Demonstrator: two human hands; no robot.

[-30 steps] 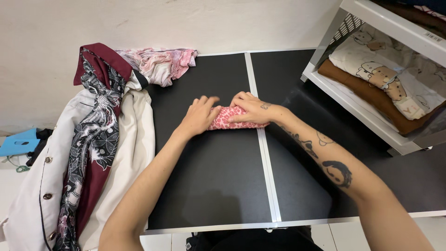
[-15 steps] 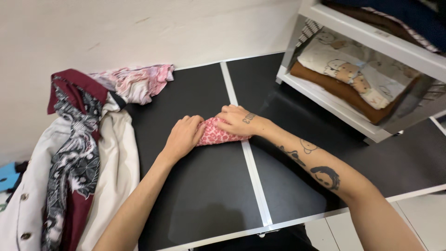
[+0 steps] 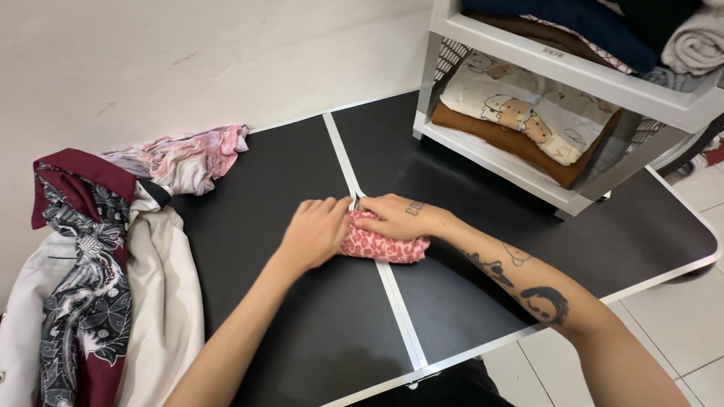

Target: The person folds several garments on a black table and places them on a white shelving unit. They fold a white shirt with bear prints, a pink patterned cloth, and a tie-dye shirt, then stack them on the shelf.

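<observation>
A small pink cloth with a red spotted print lies rolled into a tight bundle across the middle seam of the black folding table. My left hand cups the bundle's left end, fingers curled over it. My right hand presses on top of the bundle from the far side, fingers wrapped over the cloth. Both hands touch each other above the roll.
A heap of clothes lies at the table's left: a cream coat, a maroon patterned garment and a pink striped piece. A white shelf rack holding folded clothes stands at the back right. Tiled floor shows at right.
My hands have closed tighter over the pink bundle, and it looks more compact. My head has turned, so the shelf rack sits more in view and the clothes heap has slid left.
</observation>
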